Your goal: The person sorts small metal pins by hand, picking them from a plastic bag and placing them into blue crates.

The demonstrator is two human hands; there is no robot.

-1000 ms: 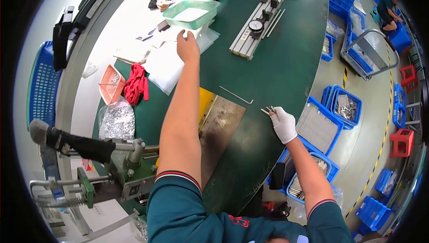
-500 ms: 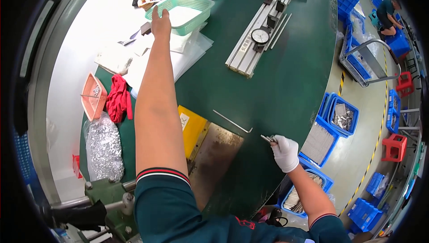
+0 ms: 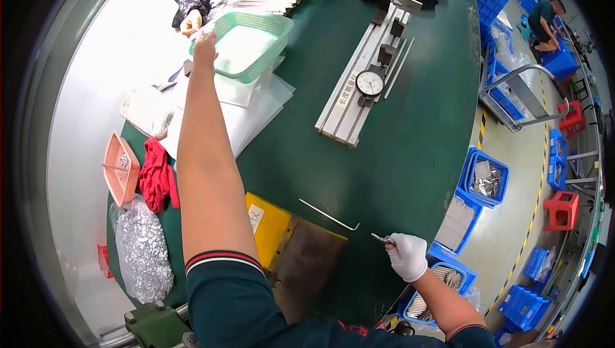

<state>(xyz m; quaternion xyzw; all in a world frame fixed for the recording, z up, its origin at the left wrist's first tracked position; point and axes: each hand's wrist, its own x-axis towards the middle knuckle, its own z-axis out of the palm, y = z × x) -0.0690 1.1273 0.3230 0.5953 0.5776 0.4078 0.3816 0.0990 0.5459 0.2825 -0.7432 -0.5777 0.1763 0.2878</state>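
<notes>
My bare left hand (image 3: 204, 50) is stretched far out to the left rim of a green plastic basket (image 3: 264, 69). Its fingers point away from me and look slightly apart. Glare hides whether they touch the rim. Close beyond them is another person's hand (image 3: 191, 23). My right hand, in a white glove (image 3: 408, 257), is closed on a small shiny metal piece (image 3: 382, 238) that sticks out to the left. On the green table just left of it lies a thin rod with a bent end (image 3: 330, 214).
A dial gauge (image 3: 369, 83) sits on a long metal fixture (image 3: 339, 114). A yellow-and-brown metal plate (image 3: 272, 223) lies near me. At left are a pink basket (image 3: 120, 175), red gloves (image 3: 155, 175) and a bag of silvery bits (image 3: 144, 252). Blue bins (image 3: 471, 181) stand at right.
The whole view has shifted, with table things now lower. My left hand has reached farther left along the green basket's rim, closer to the other person's hand. My right hand keeps its metal piece.
</notes>
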